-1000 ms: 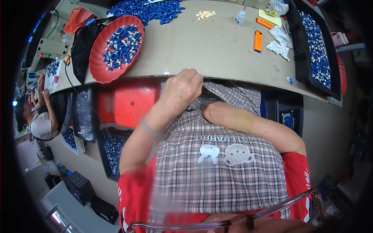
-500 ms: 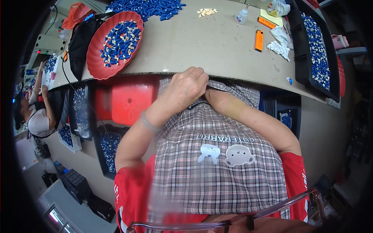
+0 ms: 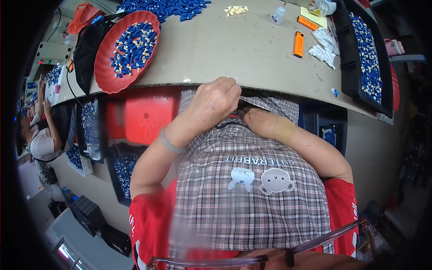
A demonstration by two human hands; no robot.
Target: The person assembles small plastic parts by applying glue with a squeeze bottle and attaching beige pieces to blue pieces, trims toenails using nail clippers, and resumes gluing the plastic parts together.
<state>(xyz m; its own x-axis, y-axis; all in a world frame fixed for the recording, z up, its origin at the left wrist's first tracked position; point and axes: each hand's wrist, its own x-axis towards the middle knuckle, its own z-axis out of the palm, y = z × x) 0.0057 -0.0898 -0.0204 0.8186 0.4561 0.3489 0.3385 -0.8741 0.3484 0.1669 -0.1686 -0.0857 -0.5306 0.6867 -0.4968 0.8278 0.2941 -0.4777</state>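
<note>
I wear a plaid apron (image 3: 252, 211) with two cartoon patches on its front. My left hand (image 3: 218, 101), a bracelet on its wrist, is closed on the upper edge of an apron pocket and holds it up at the table's front edge. Beside it my right hand (image 3: 261, 121) reaches into the dark pocket opening (image 3: 243, 107). A tan patch covers the right wrist. The right fingertips are hidden inside the pocket, so what they touch cannot be seen.
On the table (image 3: 216, 54) lie a red scalloped tray (image 3: 102, 67) of blue and cream pieces, a blue pile (image 3: 166, 6), a cream heap (image 3: 236, 11), a small bottle (image 3: 278, 16), orange boxes (image 3: 299, 44) and crumpled tissue (image 3: 323, 55). A black tray (image 3: 348, 67) stands right; a red stool (image 3: 150, 119) is below.
My right hand has drawn partly out of the pocket, so its back now shows. My left hand keeps its hold on the edge. The view has shifted slightly.
</note>
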